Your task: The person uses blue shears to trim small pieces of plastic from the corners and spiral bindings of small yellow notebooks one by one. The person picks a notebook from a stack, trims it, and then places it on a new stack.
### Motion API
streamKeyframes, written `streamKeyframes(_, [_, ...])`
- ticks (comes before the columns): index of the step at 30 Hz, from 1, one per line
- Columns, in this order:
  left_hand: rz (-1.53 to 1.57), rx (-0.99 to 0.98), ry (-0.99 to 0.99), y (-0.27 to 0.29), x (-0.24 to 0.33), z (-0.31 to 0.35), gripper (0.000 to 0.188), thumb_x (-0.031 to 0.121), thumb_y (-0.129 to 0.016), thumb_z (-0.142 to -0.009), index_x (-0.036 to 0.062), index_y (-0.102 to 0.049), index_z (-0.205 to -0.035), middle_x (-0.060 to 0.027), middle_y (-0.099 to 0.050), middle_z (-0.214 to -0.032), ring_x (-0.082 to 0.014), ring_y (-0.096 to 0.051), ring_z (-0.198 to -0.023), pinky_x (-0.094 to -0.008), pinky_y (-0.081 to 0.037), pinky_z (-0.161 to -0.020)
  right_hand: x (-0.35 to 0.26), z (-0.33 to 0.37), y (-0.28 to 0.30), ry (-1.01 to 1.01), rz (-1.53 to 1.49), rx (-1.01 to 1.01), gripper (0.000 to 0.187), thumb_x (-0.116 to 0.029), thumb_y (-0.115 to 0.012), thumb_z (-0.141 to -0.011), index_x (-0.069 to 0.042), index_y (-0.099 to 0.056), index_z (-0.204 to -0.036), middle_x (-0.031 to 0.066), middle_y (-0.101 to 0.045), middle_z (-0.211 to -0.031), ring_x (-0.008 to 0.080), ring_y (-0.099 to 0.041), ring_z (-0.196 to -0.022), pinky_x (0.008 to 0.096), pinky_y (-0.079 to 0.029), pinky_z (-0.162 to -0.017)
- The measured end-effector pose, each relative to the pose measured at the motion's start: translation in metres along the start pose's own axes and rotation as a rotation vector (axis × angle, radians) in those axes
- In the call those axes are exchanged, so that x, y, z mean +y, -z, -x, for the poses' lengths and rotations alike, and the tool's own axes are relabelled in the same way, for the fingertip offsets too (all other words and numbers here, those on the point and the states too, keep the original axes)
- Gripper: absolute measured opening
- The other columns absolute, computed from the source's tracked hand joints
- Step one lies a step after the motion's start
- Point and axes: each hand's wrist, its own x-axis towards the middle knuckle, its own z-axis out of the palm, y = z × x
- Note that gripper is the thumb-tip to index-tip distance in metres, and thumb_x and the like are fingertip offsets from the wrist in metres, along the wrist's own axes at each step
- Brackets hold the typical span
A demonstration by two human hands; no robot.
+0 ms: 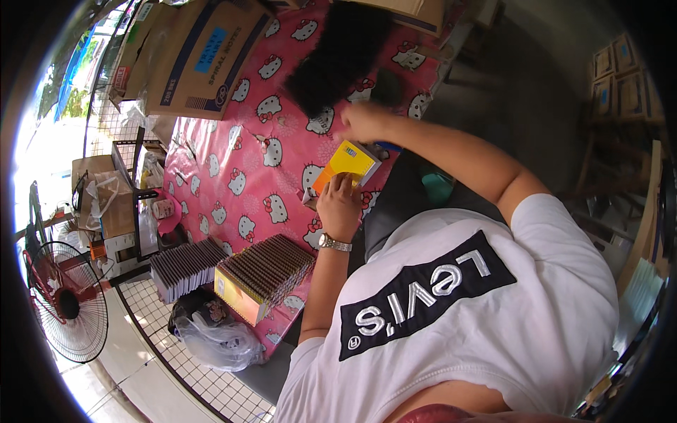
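A small notebook [349, 163] with a yellow and orange cover lies at the table edge close to my body. My left hand [338, 206], with a watch at its wrist, has its fingers bent over the notebook's near end and grips it. Just beyond the notebook's far end, my right hand [365, 122] is raised with its fingers curled together. Whatever those fingers hold is too small or blurred to make out. Past the right hand lies a long, dark, bristly heap [338, 56] that looks like black binding coils.
The pink table cover [211, 144] has cartoon cat heads. Spiral notebooks stand in a brown-edged stack [264, 271] and a greyish stack [187, 268] at near left, beside a plastic bag [218, 342]. A large carton [204, 60] stands far left; a fan [67, 303] is at left.
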Motion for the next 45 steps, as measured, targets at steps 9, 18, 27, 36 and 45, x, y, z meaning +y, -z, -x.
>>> streamKeyframes(9, [0.154,-0.130,0.036,0.013,-0.012,-0.013,0.019,0.018,-0.071,-0.078,0.0131,-0.073,-0.096,-0.0034,-0.071,-0.097,-0.0240,-0.068,-0.072,-0.0349,-0.054,-0.067,-0.030,-0.132,-0.040,-0.009,0.036,0.453,0.027,-0.022,-0.057,-0.087,-0.004,-0.069,-0.102,0.0189,-0.066,-0.109,0.0340,-0.065,-0.098,0.0460,-0.053,-0.084])
streamKeyframes(18, [0.089,-0.143,0.001,0.012,-0.009,-0.014,0.019,0.019,-0.071,-0.078,0.0130,-0.073,-0.096,-0.0037,-0.071,-0.097,-0.0230,-0.068,-0.069,-0.0337,-0.054,-0.064,-0.027,-0.133,-0.020,-0.230,0.035,0.314,0.028,-0.013,-0.048,-0.088,-0.005,-0.073,-0.097,0.0154,-0.070,-0.105,0.0310,-0.069,-0.097,0.0442,-0.057,-0.077])
streamKeyframes(27, [0.209,-0.130,0.000,0.015,-0.021,-0.016,0.020,0.019,-0.075,-0.078,0.0112,-0.074,-0.096,-0.0055,-0.072,-0.092,-0.0195,-0.069,-0.066,-0.0300,-0.054,-0.060,-0.015,-0.127,-0.015,-0.122,0.196,0.298,0.027,-0.011,-0.050,-0.086,-0.004,-0.073,-0.098,0.0145,-0.071,-0.104,0.0313,-0.069,-0.096,0.0425,-0.057,-0.077])
streamKeyframes(36, [0.141,-0.164,0.011,0.017,-0.008,-0.022,0.017,0.018,-0.071,-0.076,0.0133,-0.074,-0.092,-0.0044,-0.071,-0.092,-0.0219,-0.069,-0.068,-0.0339,-0.055,-0.063,0.014,-0.120,0.009,-0.010,-0.404,0.498,0.035,-0.021,-0.071,-0.078,0.001,-0.069,-0.106,0.0191,-0.070,-0.100,0.0280,-0.070,-0.086,0.0386,-0.057,-0.076])
streamKeyframes(45, [0.318,-0.219,0.062,0.022,-0.020,-0.024,0.020,0.012,-0.073,-0.079,0.0071,-0.075,-0.099,-0.0095,-0.073,-0.093,-0.0178,-0.072,-0.072,-0.0279,-0.058,-0.065,0.040,0.060,0.009,-0.199,-1.281,0.060,0.028,-0.010,-0.055,-0.087,0.001,-0.064,-0.112,0.0039,-0.060,-0.082,0.0078,-0.053,-0.058,0.0212,-0.044,-0.052])
